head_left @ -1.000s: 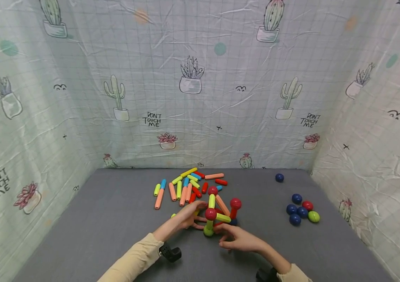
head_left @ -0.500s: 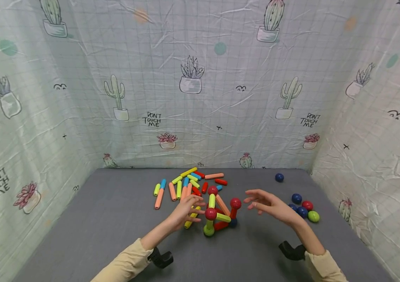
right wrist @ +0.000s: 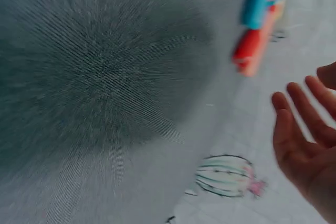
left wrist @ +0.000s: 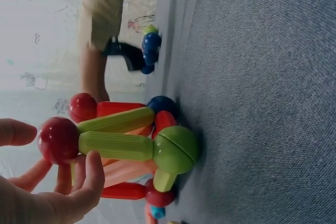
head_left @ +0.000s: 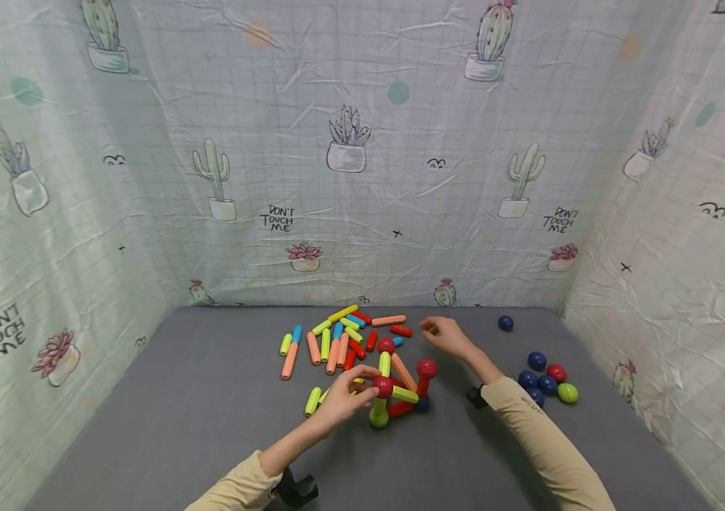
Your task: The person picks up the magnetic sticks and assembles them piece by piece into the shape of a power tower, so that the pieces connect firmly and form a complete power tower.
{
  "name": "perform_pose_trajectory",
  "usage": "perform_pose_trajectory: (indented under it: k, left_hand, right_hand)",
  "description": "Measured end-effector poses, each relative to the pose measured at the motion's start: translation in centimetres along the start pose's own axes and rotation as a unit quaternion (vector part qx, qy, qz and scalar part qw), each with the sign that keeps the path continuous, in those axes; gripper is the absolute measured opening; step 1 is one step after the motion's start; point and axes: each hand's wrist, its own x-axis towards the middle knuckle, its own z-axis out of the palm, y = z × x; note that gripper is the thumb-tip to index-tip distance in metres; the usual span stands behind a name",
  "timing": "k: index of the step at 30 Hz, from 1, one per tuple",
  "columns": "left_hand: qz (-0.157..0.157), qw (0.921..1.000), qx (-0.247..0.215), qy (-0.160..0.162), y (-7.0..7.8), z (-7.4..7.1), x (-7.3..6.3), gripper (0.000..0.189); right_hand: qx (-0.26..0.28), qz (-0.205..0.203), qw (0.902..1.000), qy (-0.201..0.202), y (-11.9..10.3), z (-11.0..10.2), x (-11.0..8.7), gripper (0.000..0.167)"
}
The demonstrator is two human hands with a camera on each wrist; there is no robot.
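A small frame of coloured sticks joined by balls stands on the grey table. At its near corner, a lime stick rises from a green ball to a red ball. My left hand holds that red ball, its thumb on one side and its curled fingers on the other. Fingers also lie against the lime stick below the ball. Beyond the frame, my right hand is above the table near a red stick. Its fingers are loosely curled, with nothing between them.
Loose sticks in red, blue, yellow, lime and orange lie behind and left of the frame. At the right are several blue balls, a red ball and a green ball. A patterned cloth hangs behind the table.
From low beside the frame, my right hand has moved out to the right, then away toward the loose sticks. My left hand has come up onto the red ball at the near corner.
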Motion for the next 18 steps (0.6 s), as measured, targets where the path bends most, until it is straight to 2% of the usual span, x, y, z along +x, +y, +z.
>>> perform_pose_trajectory:
  k: [3, 5, 7, 9, 11, 13, 16, 18]
  left_hand:
    - [0.001, 1.0000, 0.001, 0.004, -0.5, 0.2, 0.0, 0.031]
    - [0.005, 1.0000, -0.002, 0.004, -1.4, 0.3, 0.3, 0.031]
    - [0.008, 1.0000, 0.000, 0.005, -2.2, 0.4, 0.6, 0.031]
    - [0.009, 0.9999, 0.006, 0.008, -3.0, 0.5, 0.8, 0.032]
    - [0.011, 0.9997, 0.018, 0.012, -3.3, 0.5, 0.9, 0.032]
    - [0.016, 0.9995, 0.024, 0.014, -3.4, 0.6, 0.8, 0.032]
    - [0.022, 0.9991, 0.034, 0.016, -3.2, 0.5, 0.7, 0.032]
    - [0.025, 0.9990, 0.034, 0.016, -2.7, 0.5, 0.6, 0.032]
  right_hand:
    - [-0.046, -0.021, 0.9987, 0.011, 0.5, 1.5, 1.8, 0.025]
    - [-0.097, -0.041, 0.9940, 0.028, 0.8, 2.4, 2.7, 0.025]
    - [-0.168, -0.068, 0.9823, 0.049, 1.1, 3.1, 3.2, 0.025]
    - [-0.245, -0.093, 0.9632, 0.061, 1.3, 3.7, 3.7, 0.027]
    - [-0.291, -0.106, 0.9495, 0.050, 1.4, 4.3, 3.9, 0.032]
    - [-0.319, -0.105, 0.9417, 0.019, 1.4, 4.7, 4.0, 0.037]
    - [-0.331, -0.100, 0.9379, -0.022, 1.2, 5.1, 4.0, 0.039]
    - [-0.341, -0.108, 0.9334, -0.024, 1.0, 5.2, 4.0, 0.036]
